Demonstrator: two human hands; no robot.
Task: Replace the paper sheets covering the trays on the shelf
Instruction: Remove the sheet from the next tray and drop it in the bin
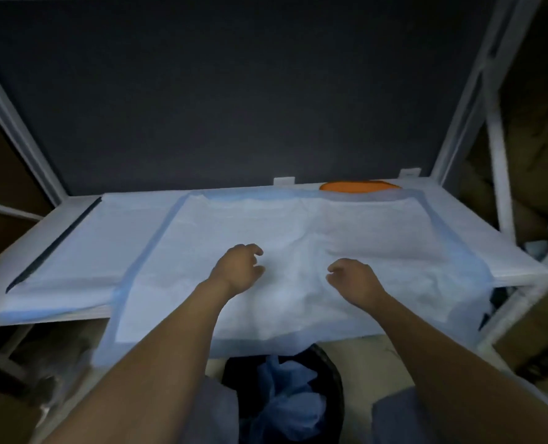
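Left hand (239, 269), right hand (356, 280): held side by side mid-frame over a blue-edged paper sheet (298, 225), fingers loosely curled, nothing pinched. The sheet is spread on the shelf (497, 171), overhanging the front. A second sheet (83, 238) is laid at left; a waste bin (333, 395) is seen below.

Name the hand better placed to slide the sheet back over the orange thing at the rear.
Right, probably. The orange thing shows past the back edge of the paper sheet on the right side, almost straight ahead of the right hand; the left hand would have to reach across.
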